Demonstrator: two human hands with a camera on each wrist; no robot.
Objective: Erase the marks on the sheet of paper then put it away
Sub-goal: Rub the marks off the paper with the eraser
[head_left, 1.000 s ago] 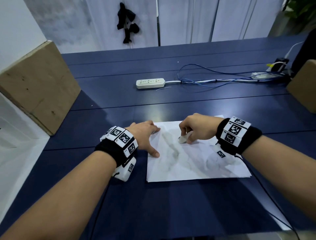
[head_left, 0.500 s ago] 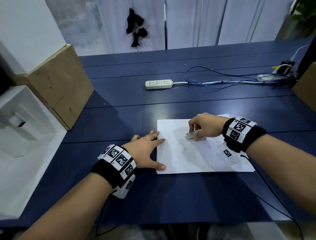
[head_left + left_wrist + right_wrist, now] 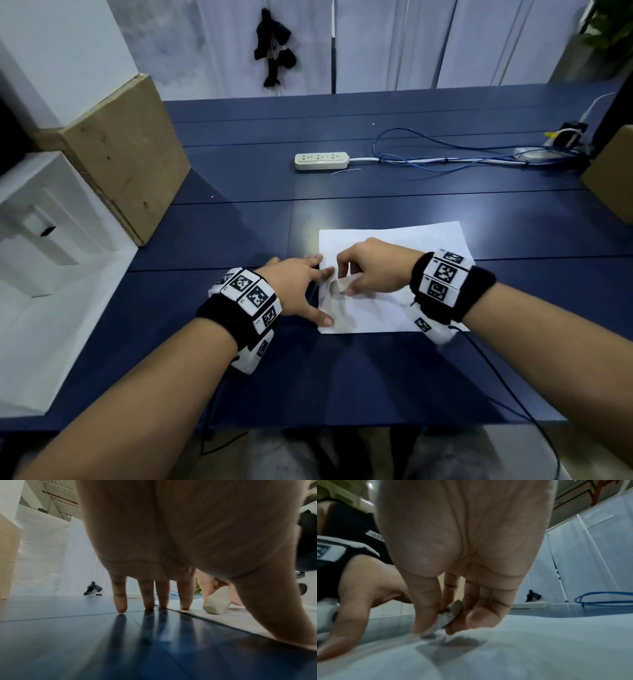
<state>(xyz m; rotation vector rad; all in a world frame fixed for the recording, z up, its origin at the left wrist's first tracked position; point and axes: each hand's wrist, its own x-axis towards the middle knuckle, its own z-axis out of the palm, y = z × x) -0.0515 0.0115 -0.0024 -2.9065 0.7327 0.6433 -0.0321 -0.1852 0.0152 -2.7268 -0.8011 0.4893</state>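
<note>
My left hand (image 3: 297, 286) flat, fingers spread, pinning sheet (image 3: 394, 270) edge; right hand (image 3: 371, 267) pinching eraser (image 3: 344, 285) against sheet.

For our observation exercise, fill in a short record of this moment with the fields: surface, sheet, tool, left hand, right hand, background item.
surface: dark blue plank table
sheet: white sheet of paper, flat, faint grey smudges
tool: small white eraser, tip on the sheet
left hand: left hand spread, thumb and index fingertip on the sheet's left edge
right hand: right hand pinches the eraser
background item: white power strip
</note>
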